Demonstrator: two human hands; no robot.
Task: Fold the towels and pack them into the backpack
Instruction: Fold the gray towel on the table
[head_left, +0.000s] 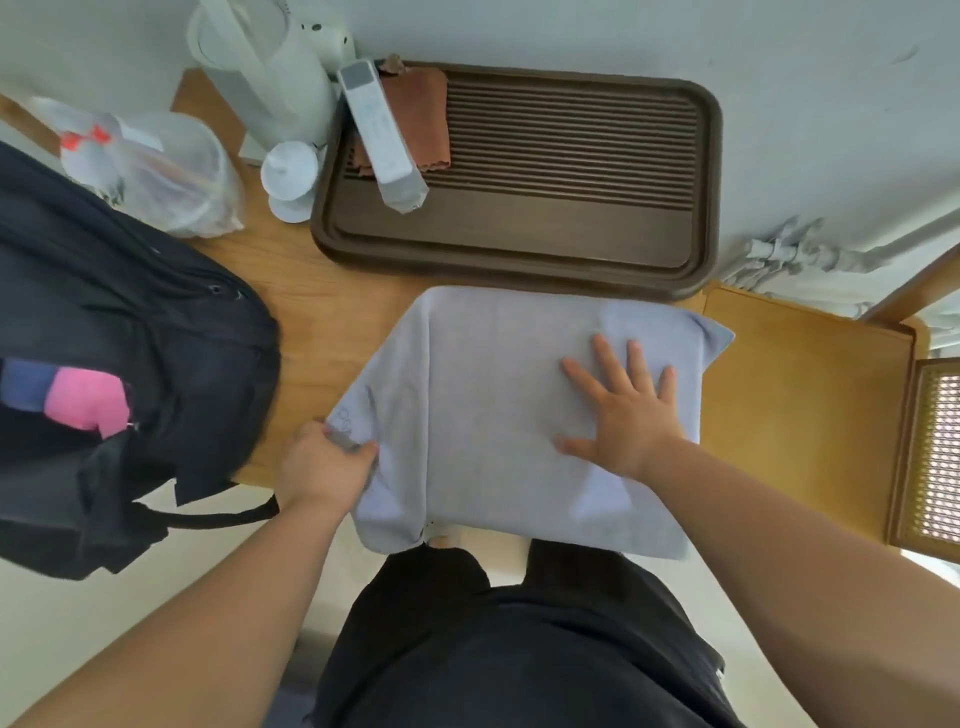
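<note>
Grey towel (498, 395) lies folded on the table (306, 296), near edge hanging over toward the person. All positions below taken from the towel.

Right hand (631, 421) flat on the towel's right half, palm down, fingers (605, 358) spread wide and pointing away from the person, thumb out to the left. Cloth lies under the whole palm; nothing pinched.

Left hand (324, 467) at the towel's near-left corner. Fingers curled and closed on the cloth edge, thumb on top, just beside a small stitched mark. Corner bunches slightly there.

Backpack (109, 374) left of the towel, black, on the table's left end and overhanging it, not touching the towel. A pink cloth (85, 400) and a dark blue one (26, 382) show in its opening.

Brown slatted tray (561, 171) just beyond the towel's far edge; it carries a white remote (382, 135) resting on a rust-coloured cloth (423, 119). White kettle (265, 67) and clear plastic bag (156, 166) farther off, beyond and left.
</note>
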